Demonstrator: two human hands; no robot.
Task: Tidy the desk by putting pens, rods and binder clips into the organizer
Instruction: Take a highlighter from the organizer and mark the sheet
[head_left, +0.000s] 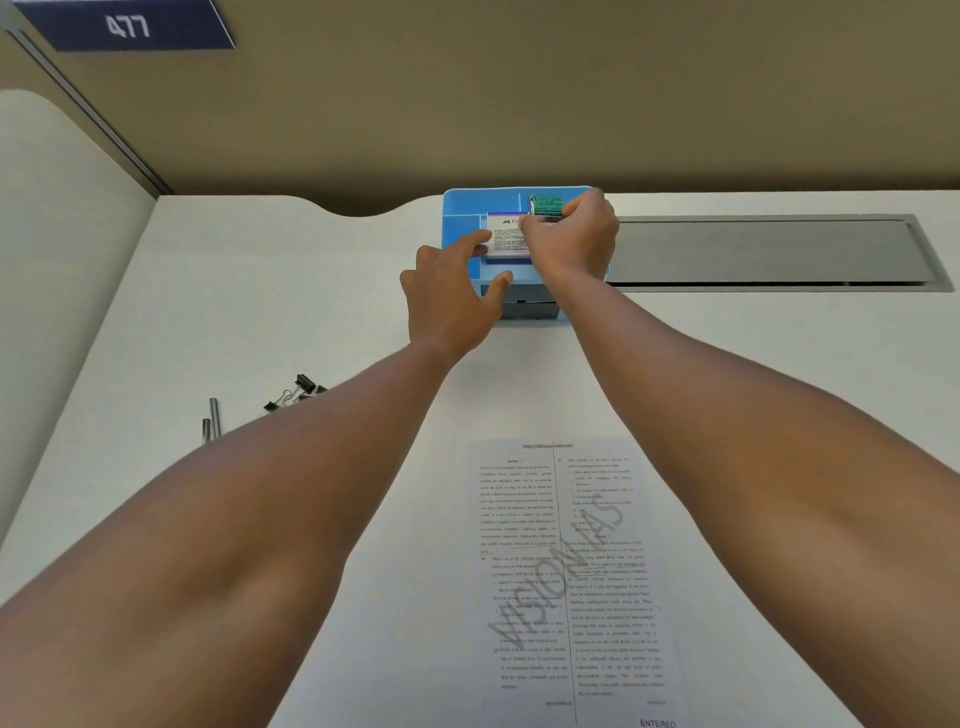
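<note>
The blue organizer (460, 208) stands at the far middle of the white desk. A white labelled box (506, 239) lies in it. My left hand (452, 296) reaches in with straight fingers; the index finger touches the box's left edge and the thumb lies by the organizer's front. My right hand (574, 239) has curled fingers round a small green pack (546, 205) at the organizer's back right, right beside the white box. Black binder clips (296, 395) and two metal rods (213, 418) lie on the desk at the left, partly hidden by my left forearm.
A printed sheet of paper (571, 571) lies at the near middle of the desk. A grey cable-tray lid (763, 252) is set into the desk to the right of the organizer. A partition wall (519, 104) runs behind the desk, with a blue sign (127, 26).
</note>
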